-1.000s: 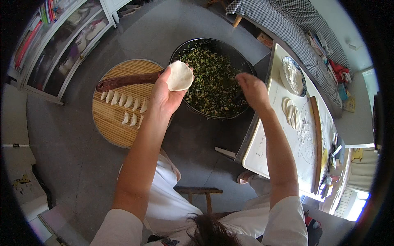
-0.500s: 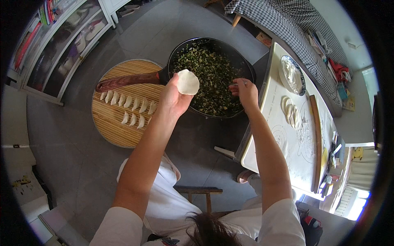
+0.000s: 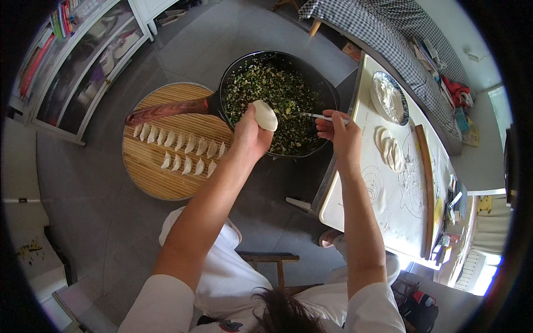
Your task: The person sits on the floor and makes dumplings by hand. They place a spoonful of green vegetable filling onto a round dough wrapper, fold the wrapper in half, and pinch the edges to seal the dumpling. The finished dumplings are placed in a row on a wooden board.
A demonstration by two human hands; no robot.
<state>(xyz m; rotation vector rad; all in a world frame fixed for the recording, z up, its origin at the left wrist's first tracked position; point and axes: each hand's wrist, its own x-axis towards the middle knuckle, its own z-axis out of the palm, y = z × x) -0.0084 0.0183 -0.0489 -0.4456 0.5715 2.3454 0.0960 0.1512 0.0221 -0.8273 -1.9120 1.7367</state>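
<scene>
Left grip: left hand (image 3: 250, 136) raised palm-up over the near rim of the pan, fingers cupped under a round white dumpling wrapper (image 3: 265, 115) that lies on them, tilted a little toward the right.
Right grip: right hand (image 3: 340, 133) pinched closed on the handle of a slim metal utensil (image 3: 317, 116), whose far end reaches left into the filling; I cannot tell whether it is a spoon or a fork.
Far left: glass-fronted cabinet (image 3: 83, 66) with books and stored things behind its doors, standing on the grey floor.
Left of the hands: round bamboo tray (image 3: 161, 177) on the floor, bearing folded dumplings (image 3: 180, 150) in two rows, a longer upper row and a shorter lower one.
Across the tray top: reddish-brown wooden handle (image 3: 166, 109) belonging to the pan.
Centre: black pan (image 3: 322, 83) holding chopped green filling (image 3: 272, 89) flecked with pale bits; wrapper and utensil are both above it.
Right of the hands: white floured board (image 3: 355, 205), with a stack of flat round wrappers (image 3: 390, 149) beside the right wrist, a dish of flour (image 3: 388, 95) farther up, and a long wooden rolling pin (image 3: 426, 188) along its right side.
Far right: checked cloth (image 3: 366, 28) over furniture.
</scene>
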